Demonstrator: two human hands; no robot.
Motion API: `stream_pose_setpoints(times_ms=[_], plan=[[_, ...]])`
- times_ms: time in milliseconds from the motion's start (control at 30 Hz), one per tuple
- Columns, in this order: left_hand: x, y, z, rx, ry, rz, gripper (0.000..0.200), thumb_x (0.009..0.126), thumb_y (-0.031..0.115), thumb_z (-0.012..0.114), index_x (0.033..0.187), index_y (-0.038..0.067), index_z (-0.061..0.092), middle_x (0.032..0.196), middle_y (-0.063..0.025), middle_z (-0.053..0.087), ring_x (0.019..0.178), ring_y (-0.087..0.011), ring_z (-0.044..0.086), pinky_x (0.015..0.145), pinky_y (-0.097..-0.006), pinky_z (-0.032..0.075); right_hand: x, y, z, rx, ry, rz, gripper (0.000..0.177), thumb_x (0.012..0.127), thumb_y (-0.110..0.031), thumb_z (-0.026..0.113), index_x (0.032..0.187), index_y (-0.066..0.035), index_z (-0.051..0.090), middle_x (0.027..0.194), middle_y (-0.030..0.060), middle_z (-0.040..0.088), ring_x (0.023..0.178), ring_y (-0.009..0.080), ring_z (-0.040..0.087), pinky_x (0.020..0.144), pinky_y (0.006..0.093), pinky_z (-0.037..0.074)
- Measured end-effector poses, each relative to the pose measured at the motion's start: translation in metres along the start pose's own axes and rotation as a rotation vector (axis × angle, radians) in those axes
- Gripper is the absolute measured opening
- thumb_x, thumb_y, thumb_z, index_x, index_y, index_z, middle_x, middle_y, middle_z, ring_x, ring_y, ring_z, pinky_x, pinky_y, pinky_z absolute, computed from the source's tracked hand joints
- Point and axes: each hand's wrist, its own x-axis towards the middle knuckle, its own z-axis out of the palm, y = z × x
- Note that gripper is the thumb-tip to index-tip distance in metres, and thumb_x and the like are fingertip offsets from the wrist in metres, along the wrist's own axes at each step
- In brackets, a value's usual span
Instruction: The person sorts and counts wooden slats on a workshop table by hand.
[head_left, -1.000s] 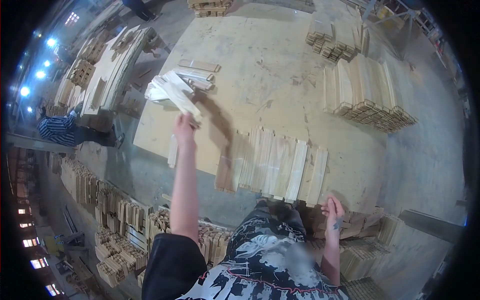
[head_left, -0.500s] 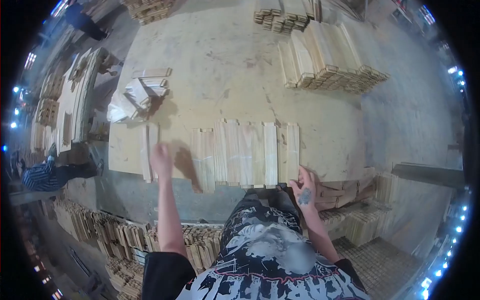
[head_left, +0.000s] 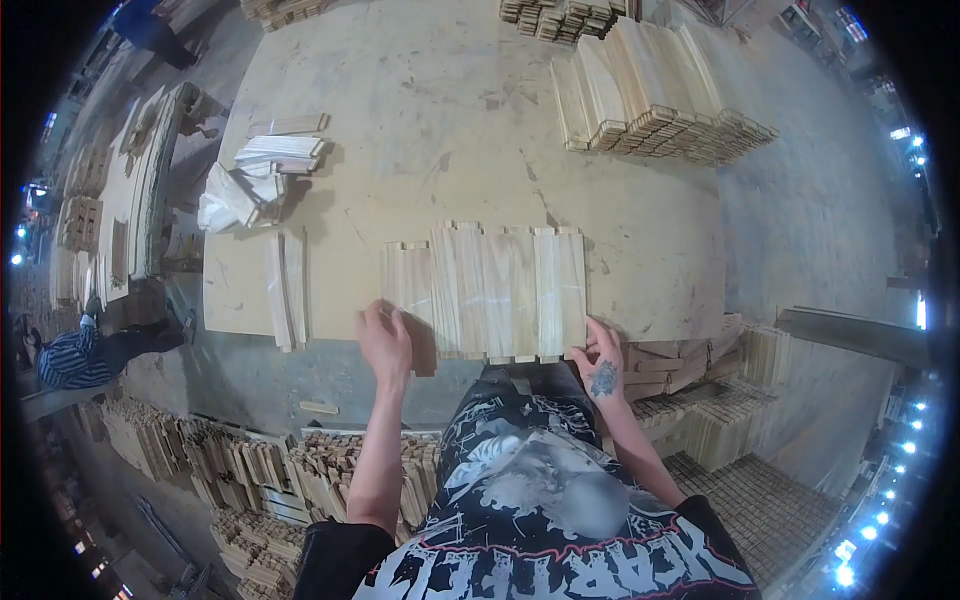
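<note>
A row of pale wooden slats [head_left: 484,290] lies side by side along the near edge of the large table, their ends slightly uneven. My right hand [head_left: 602,360] is at the near right corner of the row, its thumb by the end of the last slat [head_left: 574,290] and its fingers along that slat's outer side. Just beside the row's left side is my left hand [head_left: 385,345], fingers apart and slightly bent, holding nothing I can see. Farther left, two narrow slats [head_left: 286,295] lie together, apart from the row.
A loose heap of white-looking slats [head_left: 245,185] lies at the table's left. Large stacks of boards [head_left: 660,90] stand at the back right. Bundled slats [head_left: 370,465] fill the space below the table. A person in a striped top [head_left: 68,350] is at far left.
My left hand has moved right, from the two separate slats to the row's left side. The rightmost slat has shifted left against the row, closing a gap, with my right hand at it.
</note>
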Motion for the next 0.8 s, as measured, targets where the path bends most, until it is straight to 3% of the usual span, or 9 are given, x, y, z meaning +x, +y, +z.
stream_pose_setpoints(times_ms=[100, 167, 267, 333, 400, 533, 800], plan=[[-0.011, -0.004, -0.011, -0.099, -0.174, -0.002, 0.041, 0.093, 0.016, 0.071, 0.129, 0.000, 0.059, 0.116, -0.0216, 0.058, 0.109, -0.0403, 0.057, 0.095, -0.0475, 0.046, -0.008, 0.008, -0.010, -0.031, -0.009, 0.005, 0.066, 0.078, -0.017, 0.082, 0.138, -0.007, 0.057, 0.104, 0.0112, 0.056, 0.093, 0.0241, 0.061, 0.082, 0.0383, 0.051], [-0.028, -0.003, -0.022, 0.070, -0.156, 0.216, 0.055, 0.090, 0.024, 0.075, 0.137, 0.004, 0.055, 0.128, -0.0225, 0.055, 0.119, -0.0415, 0.053, 0.102, -0.0519, 0.042, -0.012, 0.002, -0.018, -0.156, 0.001, -0.041, 0.067, 0.078, -0.022, 0.084, 0.138, -0.008, 0.058, 0.111, 0.0114, 0.056, 0.099, 0.0257, 0.060, 0.087, 0.0411, 0.050], [-0.051, -0.020, -0.030, 0.263, -0.271, 0.585, 0.076, 0.088, 0.041, 0.076, 0.150, 0.011, 0.045, 0.147, -0.0214, 0.042, 0.137, -0.0418, 0.040, 0.115, -0.0586, 0.028, -0.020, -0.007, -0.013, -0.430, 0.151, -0.438, 0.071, 0.077, -0.031, 0.085, 0.139, -0.012, 0.058, 0.127, 0.0124, 0.055, 0.116, 0.0304, 0.055, 0.100, 0.0471, 0.045], [-0.060, -0.030, -0.024, 0.398, -0.403, 0.760, 0.096, 0.081, 0.059, 0.076, 0.157, 0.016, 0.036, 0.159, -0.0181, 0.030, 0.151, -0.0402, 0.024, 0.123, -0.0640, 0.013, -0.016, -0.013, -0.001, -0.412, 0.013, -0.614, 0.073, 0.076, -0.036, 0.084, 0.140, -0.013, 0.058, 0.135, 0.0135, 0.052, 0.125, 0.0332, 0.050, 0.107, 0.0507, 0.039], [-0.058, -0.033, -0.014, 0.379, -0.443, 0.854, 0.098, 0.079, 0.060, 0.076, 0.157, 0.016, 0.037, 0.160, -0.0171, 0.030, 0.151, -0.0397, 0.024, 0.123, -0.0640, 0.014, -0.010, -0.018, 0.016, -0.381, -0.096, -0.755, 0.076, 0.076, -0.042, 0.082, 0.143, -0.015, 0.056, 0.145, 0.0155, 0.048, 0.138, 0.0352, 0.042, 0.117, 0.0574, 0.030], [-0.036, -0.028, 0.000, 0.375, -0.460, 0.918, 0.102, 0.076, 0.063, 0.075, 0.157, 0.014, 0.037, 0.162, -0.0174, 0.031, 0.151, -0.0402, 0.026, 0.120, -0.0653, 0.019, 0.008, -0.016, 0.041, -0.520, -0.142, -0.944, 0.081, 0.076, -0.055, 0.078, 0.145, -0.019, 0.055, 0.156, 0.0149, 0.039, 0.145, 0.0338, 0.036, 0.121, 0.0650, 0.020], [-0.018, -0.022, 0.005, 0.412, -0.462, 0.995, 0.095, 0.079, 0.064, 0.071, 0.153, 0.011, 0.042, 0.160, -0.0167, 0.033, 0.149, -0.0383, 0.030, 0.120, -0.0630, 0.021, 0.033, -0.017, 0.045, -0.599, -0.166, -1.025, 0.084, 0.077, -0.061, 0.074, 0.147, -0.022, 0.052, 0.155, 0.0134, 0.041, 0.143, 0.0302, 0.040, 0.118, 0.0622, 0.026]])
